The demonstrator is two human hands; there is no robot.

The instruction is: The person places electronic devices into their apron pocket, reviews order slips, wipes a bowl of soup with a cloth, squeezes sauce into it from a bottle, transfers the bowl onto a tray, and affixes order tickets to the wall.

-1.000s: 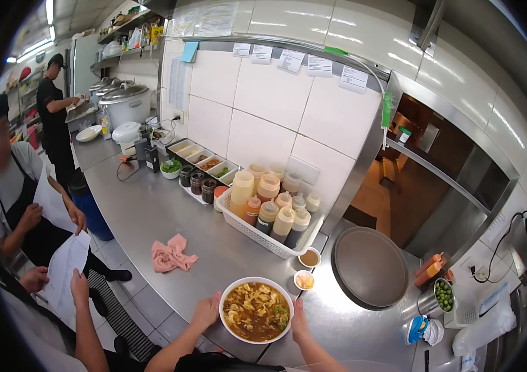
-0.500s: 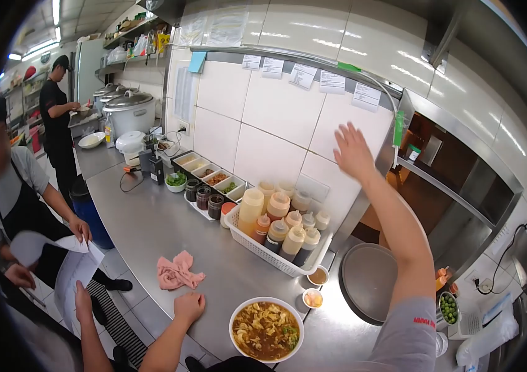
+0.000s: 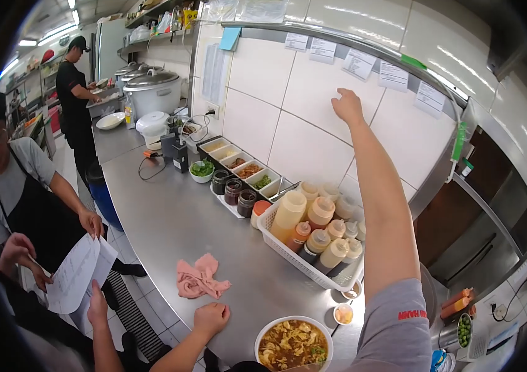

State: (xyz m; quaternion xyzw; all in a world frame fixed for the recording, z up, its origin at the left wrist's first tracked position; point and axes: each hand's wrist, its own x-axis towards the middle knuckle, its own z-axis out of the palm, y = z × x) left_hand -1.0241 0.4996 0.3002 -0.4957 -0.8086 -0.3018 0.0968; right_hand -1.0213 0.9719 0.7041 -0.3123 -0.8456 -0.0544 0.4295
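Both of your hands have left the bowl (image 3: 257, 345) that they flanked a second ago, so the soup now rests unheld on the counter (image 3: 152, 223), near you and partly cut off by the bottom edge of the view. Your right hand (image 3: 348, 106) is up in front of the tiled wall; half a second ago its fingers were spread, and now one finger reaches out while the others look curled. It grasps nothing that can be seen, and it is nearest the row of printed slips (image 3: 358, 64), just below them; you can't tell from here whether it touches the wall. Your left hand (image 3: 210, 319) is still clenched on the counter, just beside the pink cloth (image 3: 201, 276) but apart from it. As for writing, your grey sleeve (image 3: 393, 328) carries red letters that seem to end in "HANN", the start being cut off. The slips bear lines of print too small to read, and so do the white sheets (image 3: 77, 270) held by people on your left.
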